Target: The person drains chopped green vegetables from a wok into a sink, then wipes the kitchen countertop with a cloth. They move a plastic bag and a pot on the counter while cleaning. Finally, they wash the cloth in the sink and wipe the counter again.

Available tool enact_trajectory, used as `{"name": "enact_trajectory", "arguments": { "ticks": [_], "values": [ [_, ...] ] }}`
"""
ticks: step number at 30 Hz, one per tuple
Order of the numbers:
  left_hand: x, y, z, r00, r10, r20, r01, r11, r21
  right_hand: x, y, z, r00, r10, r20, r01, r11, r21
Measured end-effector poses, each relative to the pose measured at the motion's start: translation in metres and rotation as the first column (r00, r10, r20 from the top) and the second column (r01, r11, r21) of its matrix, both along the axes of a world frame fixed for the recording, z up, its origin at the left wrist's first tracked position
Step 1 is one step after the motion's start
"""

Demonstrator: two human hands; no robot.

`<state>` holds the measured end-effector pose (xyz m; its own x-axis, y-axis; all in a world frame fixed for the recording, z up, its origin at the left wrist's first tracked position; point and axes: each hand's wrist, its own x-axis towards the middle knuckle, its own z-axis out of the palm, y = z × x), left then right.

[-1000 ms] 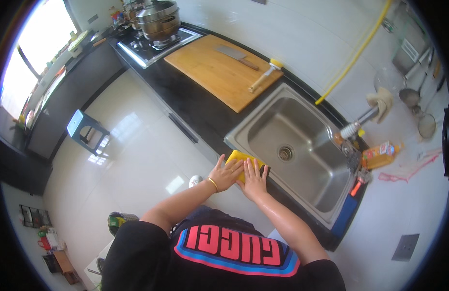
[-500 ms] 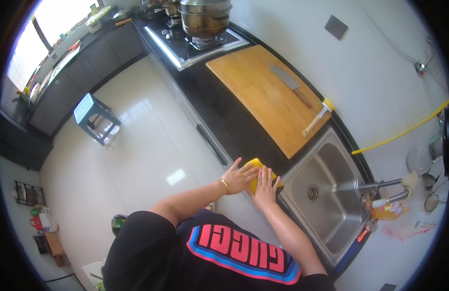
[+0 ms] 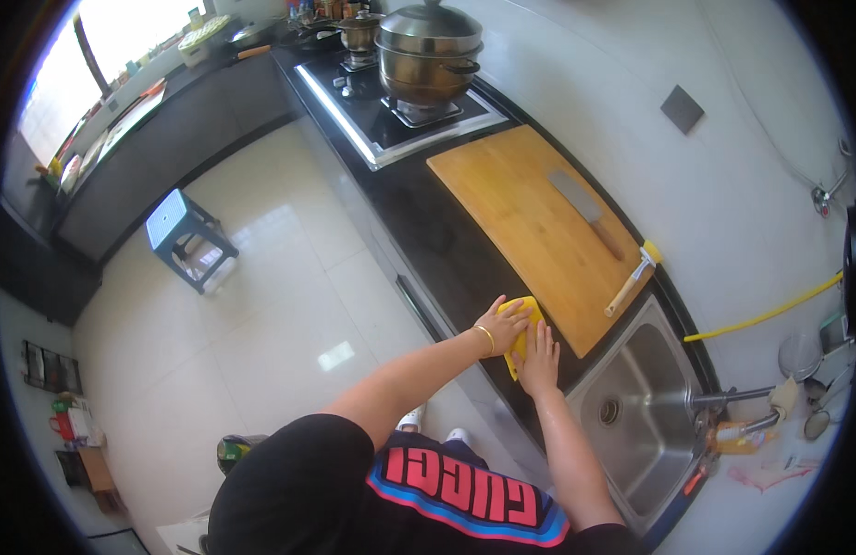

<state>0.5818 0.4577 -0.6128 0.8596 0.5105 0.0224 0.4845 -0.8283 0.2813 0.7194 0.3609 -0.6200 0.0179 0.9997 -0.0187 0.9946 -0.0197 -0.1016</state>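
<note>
A yellow cloth (image 3: 520, 349) lies on the black countertop (image 3: 419, 217), close beside the left edge of the wooden cutting board (image 3: 511, 217). Both my hands press on it, side by side. My left hand (image 3: 505, 326), with a gold bangle at the wrist, rests over its far part with fingers stretched out. My right hand (image 3: 540, 363) lies flat at its right side, fingers extended toward the board. A cleaver (image 3: 576, 196) and a yellow-headed brush with a pale handle (image 3: 629, 289) lie along the board's right side.
A steel sink (image 3: 673, 398) is set into the counter at the near right. Beyond the board, a large lidded steamer pot (image 3: 428, 60) stands on the gas hob (image 3: 377, 148). A yellow hose (image 3: 766, 305) sticks out at the wall. A blue stool (image 3: 189, 239) stands on the floor.
Both hands and the yellow cloth have slid farther along the counter, away from the sink and up beside the board's left edge. My view has shifted too.
</note>
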Motion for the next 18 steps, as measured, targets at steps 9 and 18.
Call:
{"name": "enact_trajectory", "arguments": {
  "ticks": [9, 18],
  "values": [
    [-0.093, -0.069, -0.028, 0.885, 0.255, 0.389, -0.12, 0.933, -0.34, 0.007, 0.028, 0.015, 0.963, 0.26, 0.069, -0.268, 0.952, 0.147],
    [-0.119, -0.171, -0.073, 0.716, 0.619, 0.321, -0.408, 0.745, -0.528, -0.045, 0.058, -0.013, 0.915, 0.402, 0.036, -0.403, 0.904, 0.145]
  ]
}}
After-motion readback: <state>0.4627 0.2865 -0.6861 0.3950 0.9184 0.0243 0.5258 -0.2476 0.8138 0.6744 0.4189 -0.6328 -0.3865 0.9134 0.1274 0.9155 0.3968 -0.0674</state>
